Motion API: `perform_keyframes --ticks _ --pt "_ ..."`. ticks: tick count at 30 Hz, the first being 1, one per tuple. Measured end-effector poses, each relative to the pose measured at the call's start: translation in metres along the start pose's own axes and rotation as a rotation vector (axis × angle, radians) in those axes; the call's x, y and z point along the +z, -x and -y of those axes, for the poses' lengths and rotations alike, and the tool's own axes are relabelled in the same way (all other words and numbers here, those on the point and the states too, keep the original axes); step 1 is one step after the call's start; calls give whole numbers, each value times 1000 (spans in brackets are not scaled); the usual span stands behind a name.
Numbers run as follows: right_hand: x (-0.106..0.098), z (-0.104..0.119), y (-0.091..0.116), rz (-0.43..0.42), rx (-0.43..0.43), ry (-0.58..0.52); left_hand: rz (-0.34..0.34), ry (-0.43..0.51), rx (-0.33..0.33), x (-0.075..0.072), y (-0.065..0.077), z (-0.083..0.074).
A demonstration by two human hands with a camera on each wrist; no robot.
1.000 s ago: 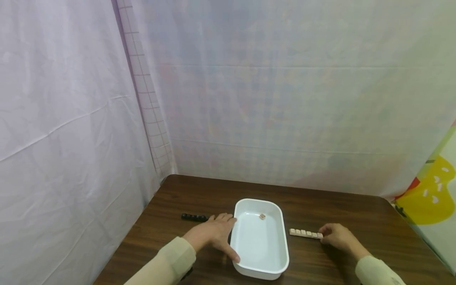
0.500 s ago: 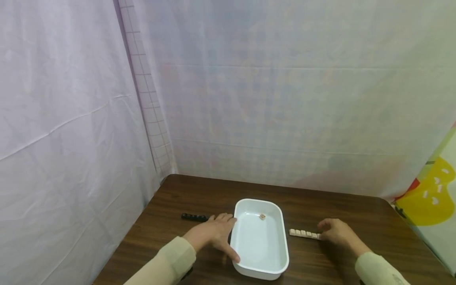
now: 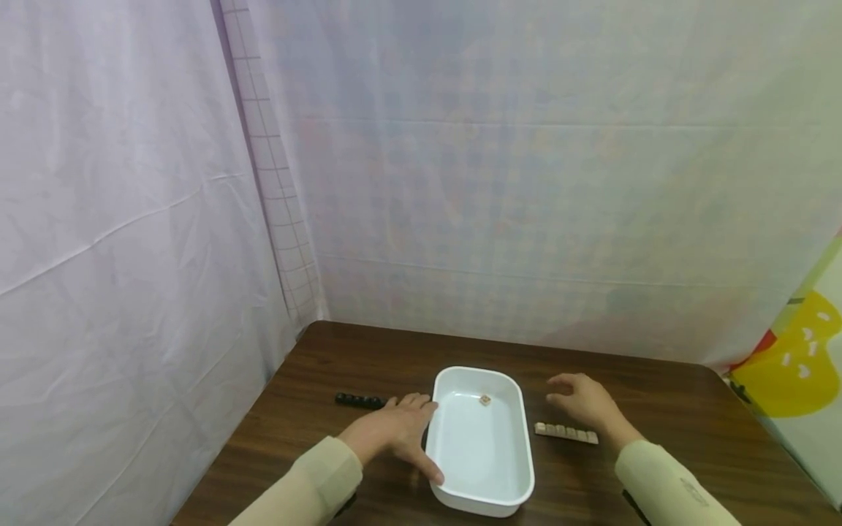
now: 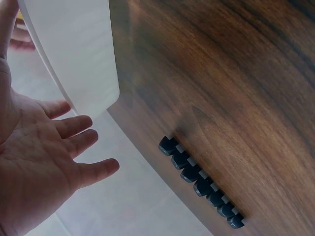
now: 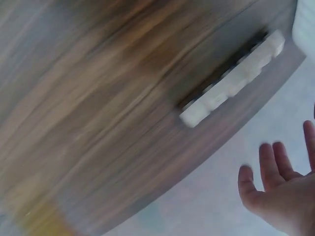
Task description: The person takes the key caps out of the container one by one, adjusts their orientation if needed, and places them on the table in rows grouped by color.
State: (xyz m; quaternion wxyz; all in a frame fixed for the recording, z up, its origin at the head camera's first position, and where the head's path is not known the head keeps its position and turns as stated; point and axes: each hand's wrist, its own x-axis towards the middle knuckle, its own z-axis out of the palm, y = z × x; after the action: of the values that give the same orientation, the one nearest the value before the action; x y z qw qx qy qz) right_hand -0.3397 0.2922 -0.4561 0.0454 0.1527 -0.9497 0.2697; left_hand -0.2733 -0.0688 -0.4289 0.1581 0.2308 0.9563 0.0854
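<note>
My left hand [image 3: 401,427] lies spread at the left side of a white tray [image 3: 528,453], fingers on its rim. In the left wrist view, its fingers [image 4: 98,172] are straight and apart. A small tan-and-white piece [image 3: 484,400], like a keycap, lies inside near the far end. My right hand [image 3: 588,402] hovers right of the tray, above a row of cream keycap-like blocks [image 3: 566,432]. Its thumb and index finger are bent toward each other; whether a small piece sits between them cannot be made out. The right wrist view shows other fingers [image 5: 268,164] loosely extended.
A row of black keycap-like blocks [image 4: 202,184] lies left of the tray, partly behind my left hand in the head view. Everything stands on a dark wooden table [image 3: 368,351]. Pale curtains [image 3: 526,219] hang behind and at the left.
My right hand has left the right end of the cream row and moved up and left toward the tray, uncovering that end. My left hand and the tray stay put.
</note>
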Motion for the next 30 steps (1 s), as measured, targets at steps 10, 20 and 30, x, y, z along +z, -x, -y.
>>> perform_keyframes --ticks 10,20,30 --pt "34 39 -24 20 -16 45 -34 -56 4 1 2 -2" --pt "61 66 -42 75 -36 173 -45 -61 1 2 2 -1" --pt "83 70 -46 68 -87 373 -51 -78 12 4 1 0"
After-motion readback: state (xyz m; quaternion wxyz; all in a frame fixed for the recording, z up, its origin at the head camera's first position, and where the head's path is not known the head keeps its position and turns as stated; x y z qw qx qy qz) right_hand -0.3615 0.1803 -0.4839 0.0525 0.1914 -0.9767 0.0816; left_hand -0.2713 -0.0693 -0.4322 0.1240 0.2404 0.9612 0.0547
